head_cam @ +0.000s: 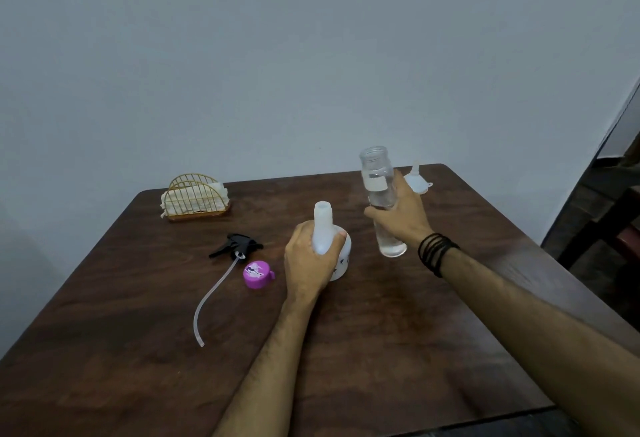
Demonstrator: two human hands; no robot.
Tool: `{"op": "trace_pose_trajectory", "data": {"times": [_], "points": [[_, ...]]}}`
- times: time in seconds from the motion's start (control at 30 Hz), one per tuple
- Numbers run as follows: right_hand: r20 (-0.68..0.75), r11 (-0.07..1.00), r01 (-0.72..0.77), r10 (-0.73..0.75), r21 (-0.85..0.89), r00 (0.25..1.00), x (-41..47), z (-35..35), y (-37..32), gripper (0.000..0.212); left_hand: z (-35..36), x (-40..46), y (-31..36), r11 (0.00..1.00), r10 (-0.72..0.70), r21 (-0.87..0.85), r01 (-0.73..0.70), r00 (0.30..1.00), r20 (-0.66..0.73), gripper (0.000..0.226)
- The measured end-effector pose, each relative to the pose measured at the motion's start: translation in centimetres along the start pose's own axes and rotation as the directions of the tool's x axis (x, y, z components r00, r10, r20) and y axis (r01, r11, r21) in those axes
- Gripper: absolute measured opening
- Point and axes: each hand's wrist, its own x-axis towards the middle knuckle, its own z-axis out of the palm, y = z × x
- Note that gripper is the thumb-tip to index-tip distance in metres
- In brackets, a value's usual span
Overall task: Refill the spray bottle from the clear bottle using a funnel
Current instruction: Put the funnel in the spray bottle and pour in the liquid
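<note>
A dark wooden tabletop (346,350) fills the lower half of the frame, under a pale wall. At centre, the left hand (308,263) wraps its fingers and thumb around the neck and shoulder of the white spray bottle (341,260), which stands upright on the tabletop with its mouth uncovered. Just right of it, the right hand (401,215) curls around the middle of the clear bottle (379,194), uncapped, upright and partly filled with clear liquid; whether its base touches the tabletop cannot be told. Black cords (434,251) circle the right wrist. At centre left, a gold wire napkin holder (194,197) holds white napkins. Below it lies the black spray head (239,246) with its long translucent tube trailing toward the lower left. A purple cap (258,274) sits between the spray head and the spray bottle. A small translucent funnel (417,178) stands mouth-down behind the clear bottle, near the tabletop's far edge.
</note>
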Motion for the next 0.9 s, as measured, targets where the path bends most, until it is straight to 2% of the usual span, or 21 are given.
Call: {"op": "trace_pose_trajectory", "data": {"times": [0.1,0.23,0.3,0.37,0.4,0.47,0.53,0.6,0.67,0.7,0.8,0.9], "points": [[-0.027,0.986,-0.091,0.095,0.138,0.995,-0.2,0.9,1.0,0.071,-0.1,0.0,0.0,1.000,-0.002,0.007,0.001,1.000,0.006,0.042],[-0.025,0.962,-0.104,0.114,0.252,0.993,-0.5,1.8,1.5,0.078,0.1,0.1,-0.1,1.000,-0.007,0.021,0.007,1.000,0.008,0.046],[-0.010,0.958,-0.077,0.083,0.277,0.996,-0.9,1.8,1.6,0.075,0.2,0.2,-0.1,1.000,-0.003,0.025,0.003,1.000,0.002,0.044],[0.016,0.925,-0.037,0.033,0.378,0.999,-1.2,1.5,1.8,0.066,0.3,0.4,-0.1,1.000,-0.001,0.021,0.001,1.000,-0.015,0.039],[-0.013,0.886,-0.019,0.029,0.464,1.000,-1.2,1.3,2.1,0.060,0.4,0.5,-0.1,1.000,0.002,0.018,-0.001,1.000,-0.021,0.036],[-0.166,0.822,-0.012,0.130,0.570,0.978,-0.4,0.7,3.4,0.047,0.5,0.8,0.0,1.000,0.008,0.019,-0.007,1.000,-0.021,0.032],[-0.300,0.870,-0.102,0.274,0.483,0.914,1.0,-0.1,5.4,0.040,0.7,1.2,-0.1,1.000,0.011,0.021,-0.011,1.000,-0.013,0.029],[-0.322,0.926,-0.264,0.345,0.269,0.882,2.5,-0.8,8.4,0.039,0.8,1.4,-0.1,1.000,0.016,0.015,-0.016,1.000,-0.004,0.030],[-0.286,0.929,-0.363,0.368,0.070,0.885,4.2,-0.8,11.0,0.057,1.1,1.5,-0.4,1.000,0.016,0.007,-0.016,1.000,-0.007,0.031],[-0.286,0.926,-0.377,0.368,0.027,0.885,5.1,-0.7,11.6,0.069,1.2,1.7,-0.6,1.000,0.016,0.010,-0.016,1.000,-0.010,0.032],[-0.325,0.941,-0.338,0.317,-0.008,0.891,7.4,-0.3,12.1,0.093,1.4,2.0,-0.7,1.000,0.018,0.022,-0.018,1.000,-0.008,0.033],[-0.327,0.932,-0.360,0.329,-0.035,0.886,9.7,-0.2,12.6,0.112,1.5,2.0,-0.6,1.000,0.021,0.017,-0.021,1.000,-0.008,0.032]]}}
